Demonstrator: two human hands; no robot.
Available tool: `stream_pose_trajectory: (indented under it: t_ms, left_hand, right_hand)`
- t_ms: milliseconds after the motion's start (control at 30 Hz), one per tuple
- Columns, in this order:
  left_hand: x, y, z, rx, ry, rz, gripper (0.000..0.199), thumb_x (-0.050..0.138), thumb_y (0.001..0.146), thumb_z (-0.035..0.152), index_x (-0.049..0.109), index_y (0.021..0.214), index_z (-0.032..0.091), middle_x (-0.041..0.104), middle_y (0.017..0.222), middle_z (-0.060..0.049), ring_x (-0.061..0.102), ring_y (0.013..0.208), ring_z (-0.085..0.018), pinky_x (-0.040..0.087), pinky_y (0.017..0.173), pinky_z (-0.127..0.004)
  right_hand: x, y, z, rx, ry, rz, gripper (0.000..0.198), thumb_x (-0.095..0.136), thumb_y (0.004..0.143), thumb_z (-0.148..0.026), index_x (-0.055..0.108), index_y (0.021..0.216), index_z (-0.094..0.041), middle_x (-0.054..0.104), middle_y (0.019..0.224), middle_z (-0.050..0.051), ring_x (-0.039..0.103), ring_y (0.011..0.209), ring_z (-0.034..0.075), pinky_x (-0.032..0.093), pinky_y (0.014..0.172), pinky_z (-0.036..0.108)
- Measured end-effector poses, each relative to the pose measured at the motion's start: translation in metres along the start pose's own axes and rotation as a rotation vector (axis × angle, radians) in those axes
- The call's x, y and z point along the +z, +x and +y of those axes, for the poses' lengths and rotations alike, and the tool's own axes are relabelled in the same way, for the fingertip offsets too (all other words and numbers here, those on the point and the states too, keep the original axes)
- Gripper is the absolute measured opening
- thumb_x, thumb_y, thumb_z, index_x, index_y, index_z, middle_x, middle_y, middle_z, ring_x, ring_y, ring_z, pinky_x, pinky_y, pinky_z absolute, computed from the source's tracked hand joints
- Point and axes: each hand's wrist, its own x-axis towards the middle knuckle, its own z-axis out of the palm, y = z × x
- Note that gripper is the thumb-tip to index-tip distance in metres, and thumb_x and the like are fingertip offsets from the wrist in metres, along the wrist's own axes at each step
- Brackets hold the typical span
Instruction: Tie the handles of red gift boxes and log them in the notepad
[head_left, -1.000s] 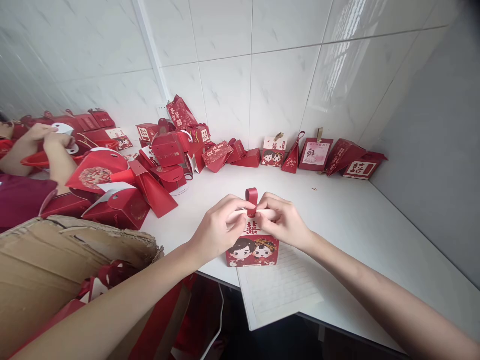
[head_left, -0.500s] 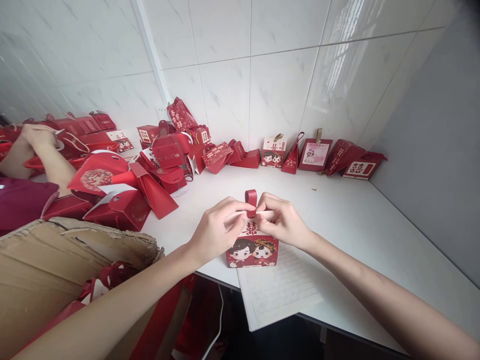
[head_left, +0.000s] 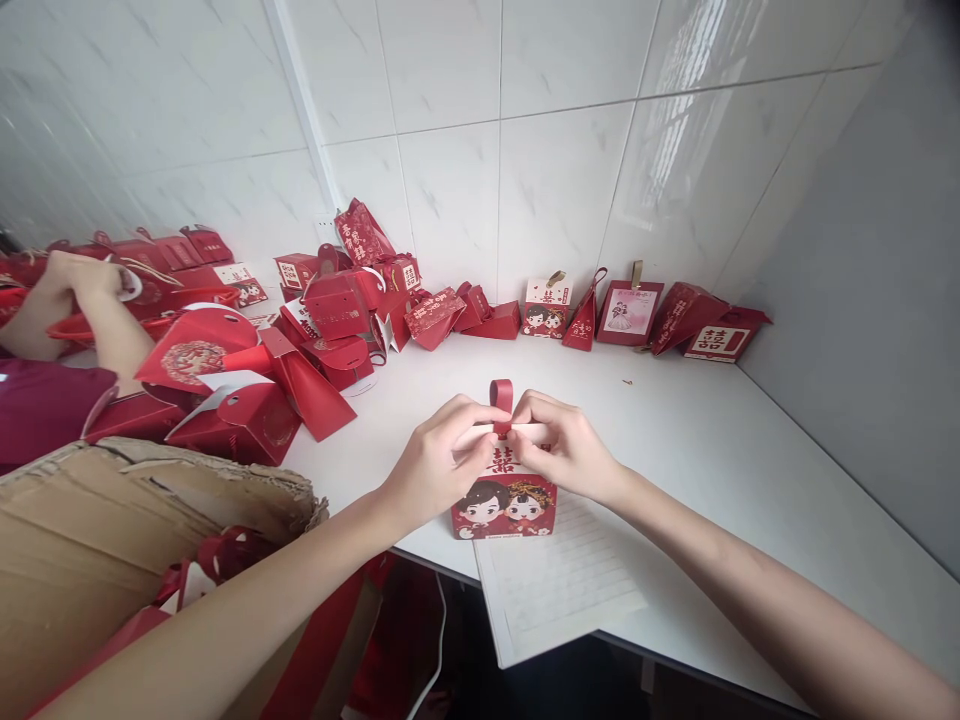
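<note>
Nearest, lower left: torn-edged brown cardboard box (head_left: 67, 540), red items inside. White lined paper sheets (head_left: 570, 600) overhang the front edge of the white flat-topped bench (head_left: 720, 500).

Red-and-white printed paper gift box (head_left: 504, 512) stands upright at that front edge, overlapping the sheets in view, couple print facing the wearer. Key relation: box is below and between the hands; its top edge runs left-right, hand to hand. Left hand (head_left: 442, 455) is pinched on the left part of that edge, right hand (head_left: 564, 445) on the right part. Fingertips almost meet at the middle, below the upright red ribbon loop (head_left: 501, 394). Neither hand clearly nearer; both touch the box. Whether the loop itself is gripped, can't tell.

Farther, left: heap of red paper boxes (head_left: 337, 305), then a co-worker's hands (head_left: 97, 283). Far back: similar red-and-white box (head_left: 545, 318) near the white tiled wall (head_left: 442, 60).
</note>
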Motion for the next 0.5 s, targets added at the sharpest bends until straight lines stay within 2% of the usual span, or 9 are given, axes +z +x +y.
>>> stream_pose_trajectory:
  t_ms: [300,500]
  left_hand:
    - [-0.0013,0.0008,0.0006,-0.044,-0.082,-0.026,0.030,0.044,0.079,0.003,0.058,0.098,0.021,0.056,0.086,0.000,0.057,0.074,-0.008,0.054,0.067,-0.020]
    - [-0.0008,0.0001,-0.0002,-0.054,-0.156,-0.032,0.027,0.046,0.080,0.006,0.057,0.100,0.021,0.055,0.089,-0.001,0.058,0.078,-0.010,0.056,0.074,-0.027]
  right_hand:
    - [-0.0008,0.0003,0.0011,0.009,0.051,-0.018,0.008,0.048,0.075,-0.015,0.048,0.067,-0.017,0.048,0.068,-0.001,0.046,0.061,0.011,0.037,0.055,0.022]
    - [-0.0024,0.0009,0.0008,0.010,0.078,-0.038,0.007,0.048,0.075,-0.015,0.050,0.069,-0.017,0.048,0.069,-0.001,0.045,0.060,0.010,0.036,0.053,0.022]
